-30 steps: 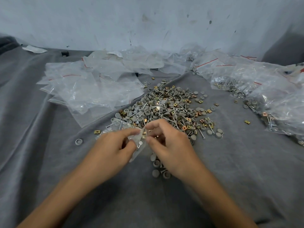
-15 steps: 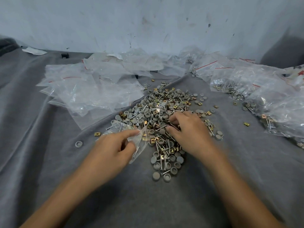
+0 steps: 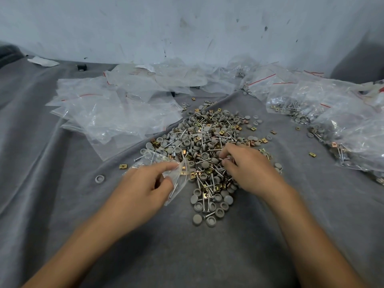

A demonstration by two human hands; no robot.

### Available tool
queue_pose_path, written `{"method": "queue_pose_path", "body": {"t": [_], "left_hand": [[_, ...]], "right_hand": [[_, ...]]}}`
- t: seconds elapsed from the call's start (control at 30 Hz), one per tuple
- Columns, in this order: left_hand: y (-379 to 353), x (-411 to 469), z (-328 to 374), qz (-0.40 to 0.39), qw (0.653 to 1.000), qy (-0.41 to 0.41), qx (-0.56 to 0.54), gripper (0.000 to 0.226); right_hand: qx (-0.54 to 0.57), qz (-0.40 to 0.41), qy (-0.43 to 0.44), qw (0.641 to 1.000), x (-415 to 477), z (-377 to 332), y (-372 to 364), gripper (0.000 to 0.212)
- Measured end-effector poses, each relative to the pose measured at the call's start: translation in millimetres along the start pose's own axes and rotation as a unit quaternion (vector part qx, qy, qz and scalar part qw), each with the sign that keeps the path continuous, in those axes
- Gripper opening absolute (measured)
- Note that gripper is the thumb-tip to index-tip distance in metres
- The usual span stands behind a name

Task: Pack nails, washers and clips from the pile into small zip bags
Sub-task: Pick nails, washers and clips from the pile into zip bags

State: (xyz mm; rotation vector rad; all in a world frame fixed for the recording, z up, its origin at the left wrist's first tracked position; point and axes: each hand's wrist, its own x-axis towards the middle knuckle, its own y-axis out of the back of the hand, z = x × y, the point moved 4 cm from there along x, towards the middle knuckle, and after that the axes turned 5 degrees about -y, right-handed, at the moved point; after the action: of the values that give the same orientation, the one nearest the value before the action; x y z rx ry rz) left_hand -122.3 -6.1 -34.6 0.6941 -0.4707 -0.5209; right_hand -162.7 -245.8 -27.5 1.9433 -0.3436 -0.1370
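A pile (image 3: 207, 142) of grey round washers, silver nails and brass clips lies on the grey cloth in the middle. My left hand (image 3: 143, 190) pinches a small clear zip bag (image 3: 178, 177) at the pile's near left edge; a nail and a clip show inside it. My right hand (image 3: 247, 169) rests on the pile's right side with its fingers curled down among the pieces. What its fingertips hold is hidden.
Empty clear zip bags (image 3: 116, 113) with red strips lie spread at the back left. Filled bags (image 3: 336, 125) are heaped along the right. A loose washer (image 3: 99, 179) and a loose clip (image 3: 123, 166) lie left of the pile. A wall stands behind.
My right hand has left the bag's mouth and moved right and forward onto the pile. My left hand has stayed in place holding the bag.
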Motion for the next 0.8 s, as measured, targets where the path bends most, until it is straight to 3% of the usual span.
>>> {"method": "queue_pose_path", "body": {"t": [0.13,0.33,0.6,0.8], "left_hand": [[0.1,-0.4,0.1,0.0,1.0,-0.002,-0.001,0.038],[0.4,-0.8,1.4,-0.004,1.0,-0.005,0.003,0.038],[0.3,-0.7,2.7,-0.004,1.0,-0.003,-0.002,0.038],[-0.3,-1.2,6.5,-0.009,1.0,0.005,-0.007,0.037]], "right_hand": [[0.023,0.039,-0.005,0.999,-1.1,2.7,4.4,0.011],[0.169,0.093,-0.005,0.981,-1.4,9.9,17.1,0.009],[0.266,0.138,-0.035,0.953,1.9,14.2,18.9,0.013],[0.455,0.026,0.011,0.89,-14.3,-17.0,6.3,0.008]]}}
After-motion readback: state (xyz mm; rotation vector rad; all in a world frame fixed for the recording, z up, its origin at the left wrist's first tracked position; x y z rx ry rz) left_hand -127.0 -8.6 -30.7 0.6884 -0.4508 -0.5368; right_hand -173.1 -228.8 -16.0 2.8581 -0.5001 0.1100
